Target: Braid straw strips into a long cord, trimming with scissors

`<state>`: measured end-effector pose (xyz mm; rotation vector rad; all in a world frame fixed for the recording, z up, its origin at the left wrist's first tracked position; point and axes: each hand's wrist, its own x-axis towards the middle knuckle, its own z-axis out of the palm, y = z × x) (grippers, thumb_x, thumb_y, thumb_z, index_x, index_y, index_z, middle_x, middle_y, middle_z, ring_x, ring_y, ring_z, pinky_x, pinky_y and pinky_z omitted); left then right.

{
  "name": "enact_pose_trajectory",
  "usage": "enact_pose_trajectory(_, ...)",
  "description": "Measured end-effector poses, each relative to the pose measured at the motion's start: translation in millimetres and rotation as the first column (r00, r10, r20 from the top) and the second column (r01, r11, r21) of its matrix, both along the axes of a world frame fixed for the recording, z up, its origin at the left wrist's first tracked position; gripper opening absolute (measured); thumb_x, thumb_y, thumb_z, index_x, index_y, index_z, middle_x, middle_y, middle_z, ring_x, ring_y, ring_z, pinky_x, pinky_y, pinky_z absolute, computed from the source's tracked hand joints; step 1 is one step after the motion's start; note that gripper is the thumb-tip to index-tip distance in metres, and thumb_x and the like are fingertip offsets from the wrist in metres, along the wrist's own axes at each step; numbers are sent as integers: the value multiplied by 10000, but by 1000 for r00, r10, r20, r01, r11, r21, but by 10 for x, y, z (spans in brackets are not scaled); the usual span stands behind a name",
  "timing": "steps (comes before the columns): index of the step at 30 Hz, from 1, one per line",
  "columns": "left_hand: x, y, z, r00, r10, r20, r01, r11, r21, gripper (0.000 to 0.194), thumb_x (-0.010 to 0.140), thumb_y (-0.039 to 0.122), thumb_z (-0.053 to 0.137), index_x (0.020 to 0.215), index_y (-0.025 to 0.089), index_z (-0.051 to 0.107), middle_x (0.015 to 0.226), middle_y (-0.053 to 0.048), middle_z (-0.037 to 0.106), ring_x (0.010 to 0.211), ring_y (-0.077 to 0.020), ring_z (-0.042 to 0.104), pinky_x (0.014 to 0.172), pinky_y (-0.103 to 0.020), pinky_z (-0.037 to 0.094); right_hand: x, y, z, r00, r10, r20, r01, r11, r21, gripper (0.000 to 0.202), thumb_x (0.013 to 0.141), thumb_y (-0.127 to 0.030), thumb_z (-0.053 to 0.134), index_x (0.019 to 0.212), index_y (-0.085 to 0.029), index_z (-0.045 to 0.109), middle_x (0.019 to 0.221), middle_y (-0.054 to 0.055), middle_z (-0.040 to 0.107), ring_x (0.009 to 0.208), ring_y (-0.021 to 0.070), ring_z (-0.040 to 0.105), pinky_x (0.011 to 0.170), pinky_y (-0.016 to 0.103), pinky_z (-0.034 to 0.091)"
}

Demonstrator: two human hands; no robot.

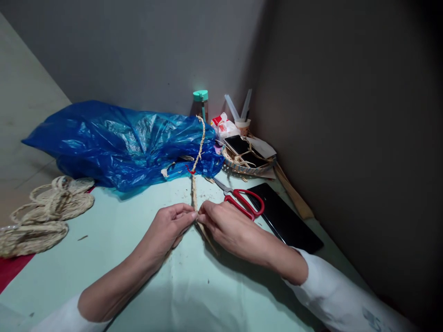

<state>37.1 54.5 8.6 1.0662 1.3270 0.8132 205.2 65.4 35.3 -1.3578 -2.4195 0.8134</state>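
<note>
A pale braided straw cord [194,191] runs from on top of the blue plastic bag [138,138] down toward me, with a bit of red near the bag's lower edge. My left hand [175,223] pinches the cord between thumb and fingers at its near end. Right beside it, my right hand [224,223] pinches the same spot, the fingertips almost touching. Loose straw strands [209,240] trail out below the right fingers. Red-handled scissors [244,200] lie just behind my right hand, their blades toward the bag.
Woven straw sandals [57,200] lie at the left edge. On the right are a black tablet-like slab [285,219] and a shallow basket [249,169] holding a phone [244,150] and straw. A green-lidded bottle [200,96] and a cup [242,125] stand near the wall.
</note>
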Motion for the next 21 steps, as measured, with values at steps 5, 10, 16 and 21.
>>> enact_pose_trajectory(5, 19, -10, -11, 996, -10, -92, 14, 999, 41, 244, 732, 382, 646, 714, 146, 585, 502, 76, 388, 430, -46, 252, 408, -194, 140, -50, 3, 29, 982, -49, 185, 23, 990, 139, 245, 907, -238, 431, 765, -153, 613, 602, 64, 591, 470, 128, 437, 505, 301, 166)
enact_pose_trajectory(10, 34, -39, 7, 991, 42, -124, -30, 995, 96, 206, 739, 334, 612, 652, 151, 576, 480, 65, 413, 436, -55, 288, 424, -195, 171, -181, -132, -58, 982, -86, 167, 49, 976, 214, 239, 928, -227, 385, 872, -150, 605, 635, 77, 636, 469, 152, 482, 490, 306, 162)
enact_pose_trajectory(16, -17, -72, -8, 997, 82, 6, -82, 997, 1, 224, 735, 353, 647, 725, 135, 599, 488, 82, 368, 429, -43, 228, 422, -204, 118, -282, -290, -142, 957, 7, 291, -101, 946, 308, 169, 879, -149, 422, 993, -126, 544, 705, 81, 647, 556, 210, 578, 489, 313, 227)
enact_pose_trajectory(21, -76, -96, -35, 981, 115, 160, -118, 993, 10, 270, 741, 385, 697, 799, 131, 626, 554, 65, 431, 454, -33, 222, 433, -196, 120, -300, -354, -244, 905, 92, 416, -321, 789, 524, 333, 847, -50, 401, 1171, -11, 464, 811, 114, 631, 573, 207, 597, 427, 302, 270)
